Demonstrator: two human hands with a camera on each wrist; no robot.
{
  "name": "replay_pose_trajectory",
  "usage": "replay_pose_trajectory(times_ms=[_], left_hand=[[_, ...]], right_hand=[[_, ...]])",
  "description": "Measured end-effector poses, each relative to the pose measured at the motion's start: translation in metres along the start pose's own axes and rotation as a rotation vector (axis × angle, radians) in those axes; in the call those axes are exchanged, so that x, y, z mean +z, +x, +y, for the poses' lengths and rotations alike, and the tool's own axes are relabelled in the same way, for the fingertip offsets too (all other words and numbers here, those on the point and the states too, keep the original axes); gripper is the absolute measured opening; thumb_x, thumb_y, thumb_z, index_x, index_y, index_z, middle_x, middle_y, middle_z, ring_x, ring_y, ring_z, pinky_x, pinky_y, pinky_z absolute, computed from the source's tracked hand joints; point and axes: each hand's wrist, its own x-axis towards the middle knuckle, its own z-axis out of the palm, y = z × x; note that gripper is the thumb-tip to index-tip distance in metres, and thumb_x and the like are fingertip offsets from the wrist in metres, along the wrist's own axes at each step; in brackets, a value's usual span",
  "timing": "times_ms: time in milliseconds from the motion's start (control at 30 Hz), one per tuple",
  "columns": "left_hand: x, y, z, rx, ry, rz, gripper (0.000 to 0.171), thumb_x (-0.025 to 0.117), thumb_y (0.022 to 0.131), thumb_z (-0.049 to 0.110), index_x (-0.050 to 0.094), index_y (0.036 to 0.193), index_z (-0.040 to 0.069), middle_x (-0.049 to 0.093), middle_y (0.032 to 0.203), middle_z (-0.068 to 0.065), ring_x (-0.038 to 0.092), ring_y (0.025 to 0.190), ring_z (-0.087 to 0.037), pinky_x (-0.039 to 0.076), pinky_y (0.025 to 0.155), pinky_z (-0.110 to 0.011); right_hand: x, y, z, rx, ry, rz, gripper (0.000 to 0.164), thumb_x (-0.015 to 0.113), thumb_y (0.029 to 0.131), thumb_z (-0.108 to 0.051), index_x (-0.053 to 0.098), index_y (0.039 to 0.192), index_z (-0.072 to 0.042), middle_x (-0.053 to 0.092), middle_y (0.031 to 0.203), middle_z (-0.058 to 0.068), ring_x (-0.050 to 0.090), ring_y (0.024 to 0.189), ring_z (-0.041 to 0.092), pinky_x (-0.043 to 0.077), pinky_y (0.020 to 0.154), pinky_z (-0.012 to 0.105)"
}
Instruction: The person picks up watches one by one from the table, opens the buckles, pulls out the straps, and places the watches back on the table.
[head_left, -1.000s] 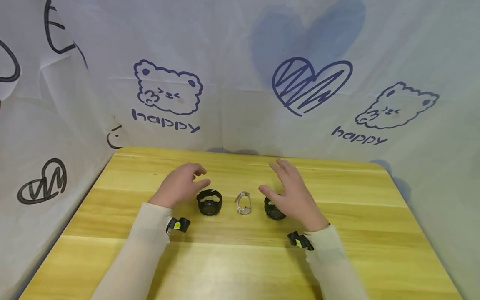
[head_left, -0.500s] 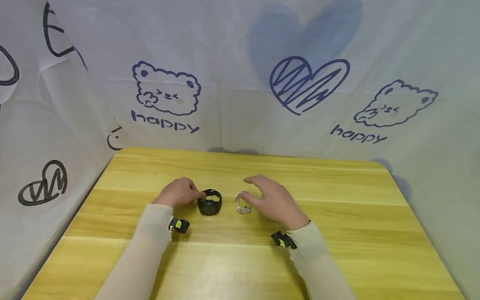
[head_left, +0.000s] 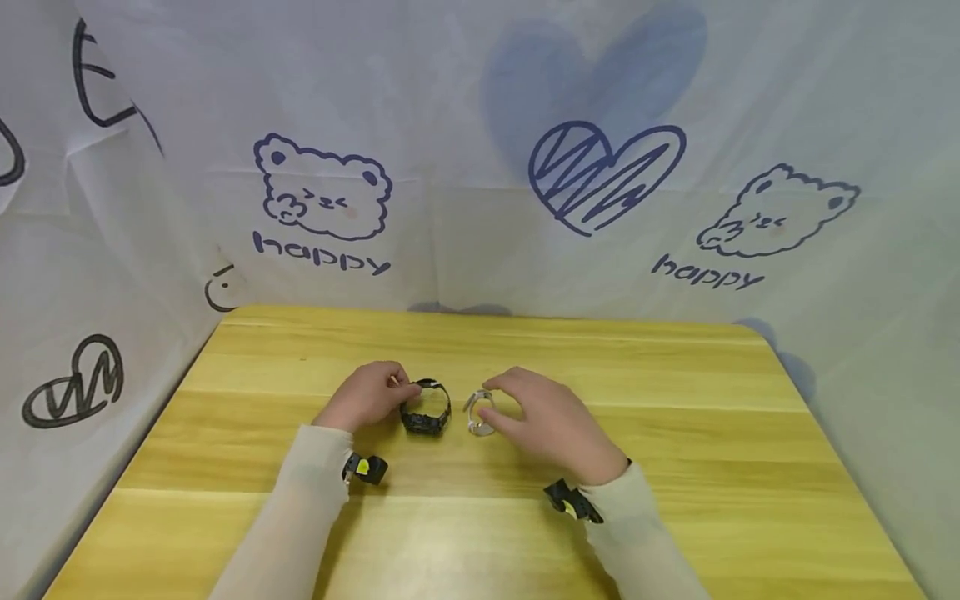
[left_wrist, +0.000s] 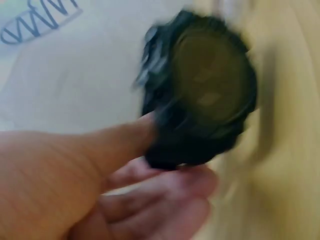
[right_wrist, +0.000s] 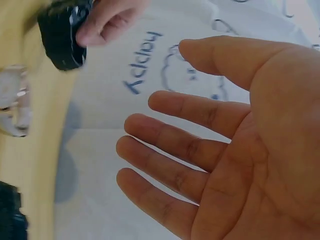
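**Right hand [head_left: 558, 421] spread, left hand [head_left: 366, 398] pinching black watch [head_left: 425, 425]**

Backdrop: drawn-on white cloth [head_left: 457, 100]. In front of it is a wood-grain table [head_left: 480, 533], in serviceable view. Right hand: fingers extended and spread, nothing held; positioned over the table, just right of the silver watch [head_left: 481, 430]. Left hand: thumb and fingers pinch the black watch at the left side of its loop. Whether that watch touches the table cannot be determined. A dark object [right_wrist: 9, 212], cut off at the right wrist view's lower-left edge, appears to be another watch. Silver watch: smallest item, strap looped, long axis running away from the person. Governing relation, in my judgement: it lies between the hands, immediately left of the right hand, which is the nearer. Contact there cannot be confirmed.
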Motion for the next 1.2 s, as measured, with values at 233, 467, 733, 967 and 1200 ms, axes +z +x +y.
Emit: replay_pose_trajectory(times_ms=[233,467,733,967,1200], left_hand=[[-0.01,-0.009,0.043,0.188,-0.097,0.16,0.024,0.07,0.1,0.038,0.066,0.111,0.017,0.069,0.095,0.002,0.063,0.081,-0.016,0.054,0.073,-0.036],[-0.021,-0.042,0.093,0.481,-0.045,0.28,0.034,0.082,0.09,0.031,0.075,0.12,0.017,0.071,0.095,0.009,0.063,0.079,-0.008,0.056,0.074,-0.031],[-0.027,-0.07,0.114,0.863,0.061,0.402,0.031,0.085,0.088,0.022,0.076,0.116,0.014,0.073,0.105,0.004,0.065,0.093,-0.011,0.057,0.081,-0.029],[-0.032,-0.09,0.123,0.982,0.124,0.41,0.035,0.085,0.087,0.017,0.074,0.119,0.014,0.072,0.109,0.002,0.064,0.1,-0.015,0.057,0.082,-0.028],[-0.035,-0.097,0.125,1.025,0.119,0.417,0.035,0.083,0.089,0.019,0.074,0.122,0.014,0.072,0.111,0.002,0.065,0.102,-0.015,0.057,0.085,-0.028]], right_hand=[[-0.021,-0.014,-0.01,-0.057,-0.046,0.042,0.041,0.066,0.101,-0.044,0.069,0.131,-0.016,0.069,0.128,0.0,0.067,0.114,0.019,0.056,0.095,0.042],[-0.043,-0.04,-0.027,-0.232,-0.063,0.315,0.03,0.075,0.096,-0.032,0.074,0.119,-0.013,0.072,0.115,0.0,0.069,0.105,0.017,0.06,0.082,0.036],[-0.05,-0.045,-0.033,-0.308,-0.034,0.46,0.048,0.08,0.091,-0.022,0.066,0.134,-0.008,0.062,0.131,0.01,0.06,0.117,0.025,0.059,0.083,0.038],[-0.049,-0.043,-0.033,-0.349,0.008,0.483,0.034,0.081,0.089,-0.019,0.071,0.119,-0.007,0.064,0.127,0.009,0.061,0.115,0.025,0.06,0.085,0.039],[-0.051,-0.046,-0.035,-0.41,0.069,0.509,0.027,0.072,0.097,-0.026,0.069,0.115,-0.007,0.064,0.122,0.008,0.062,0.111,0.024,0.06,0.088,0.036]])
